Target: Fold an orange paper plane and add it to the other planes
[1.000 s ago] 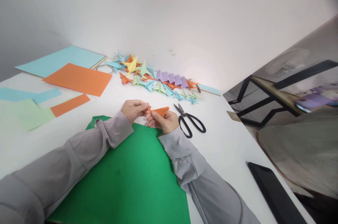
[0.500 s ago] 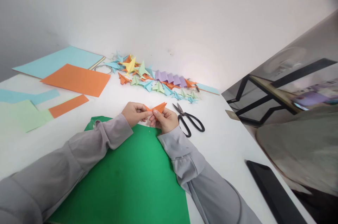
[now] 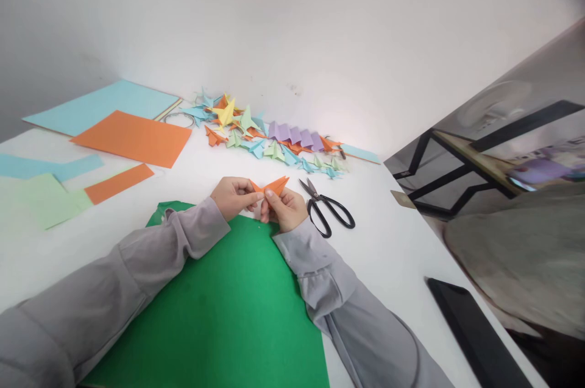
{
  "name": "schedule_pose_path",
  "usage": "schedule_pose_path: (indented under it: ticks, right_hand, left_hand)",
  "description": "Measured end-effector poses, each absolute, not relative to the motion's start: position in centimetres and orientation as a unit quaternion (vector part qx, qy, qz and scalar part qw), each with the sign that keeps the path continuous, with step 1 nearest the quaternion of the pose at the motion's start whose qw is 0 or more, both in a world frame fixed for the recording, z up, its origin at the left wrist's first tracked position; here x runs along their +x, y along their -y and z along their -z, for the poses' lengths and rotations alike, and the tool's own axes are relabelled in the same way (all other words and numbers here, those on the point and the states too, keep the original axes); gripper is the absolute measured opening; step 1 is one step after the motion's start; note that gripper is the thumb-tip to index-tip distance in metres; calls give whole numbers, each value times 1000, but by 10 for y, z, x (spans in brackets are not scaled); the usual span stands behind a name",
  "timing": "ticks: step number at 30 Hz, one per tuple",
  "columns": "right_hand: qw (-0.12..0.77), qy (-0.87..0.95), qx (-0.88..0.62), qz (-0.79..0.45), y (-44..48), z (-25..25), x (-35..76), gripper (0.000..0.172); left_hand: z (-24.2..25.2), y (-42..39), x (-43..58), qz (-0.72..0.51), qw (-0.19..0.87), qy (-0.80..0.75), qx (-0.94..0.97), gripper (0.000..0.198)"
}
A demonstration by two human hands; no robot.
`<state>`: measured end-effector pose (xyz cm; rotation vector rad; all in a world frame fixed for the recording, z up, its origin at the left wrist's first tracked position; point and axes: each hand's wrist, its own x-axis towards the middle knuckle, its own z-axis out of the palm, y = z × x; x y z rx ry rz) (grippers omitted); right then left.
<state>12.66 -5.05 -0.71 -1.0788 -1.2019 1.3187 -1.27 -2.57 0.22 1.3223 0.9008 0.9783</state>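
Observation:
Between my two hands is a small piece of folded orange paper [image 3: 276, 186] with pointed ends, held just above the far edge of a green sheet [image 3: 219, 309]. My left hand [image 3: 233, 198] pinches its left end between thumb and fingers. On the right end, my right hand [image 3: 287, 208] is closed with the thumb on top; its other fingers are partly hidden behind the paper. Black-handled scissors [image 3: 325, 208] lie right beside my right hand, blades pointing away. Farther back sits a pile of folded paper birds [image 3: 223, 112] in several colours, among them a row of purple ones [image 3: 295, 135].
To the left, blue sheets [image 3: 103, 105], an orange sheet [image 3: 132, 138], an orange strip [image 3: 119, 183] and pale green paper [image 3: 55, 200] lie on the white table [image 3: 379, 242]. A coil of wire [image 3: 179, 120] is near the wall. A black flat device [image 3: 475, 333] rests at the right edge.
My right hand's fingers have shifted very slightly on the orange paper. Everything else stays where it was.

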Motion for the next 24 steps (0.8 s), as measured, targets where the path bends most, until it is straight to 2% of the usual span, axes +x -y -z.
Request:
schedule_pose_path:
  ticks: [14, 19, 24]
  right_hand:
    - [480, 482, -405, -611, 40, 14, 134, 42]
    - [506, 482, -417, -581, 42, 13, 133, 41]
    - [521, 480, -454, -541, 51, 7, 128, 32]
  left_hand:
    - [-8, 27, -14, -449, 562, -309, 622, 23]
    - [-8, 28, -13, -441, 579, -365, 580, 21]
    - [-1, 23, -12, -495, 598, -386, 498, 21]
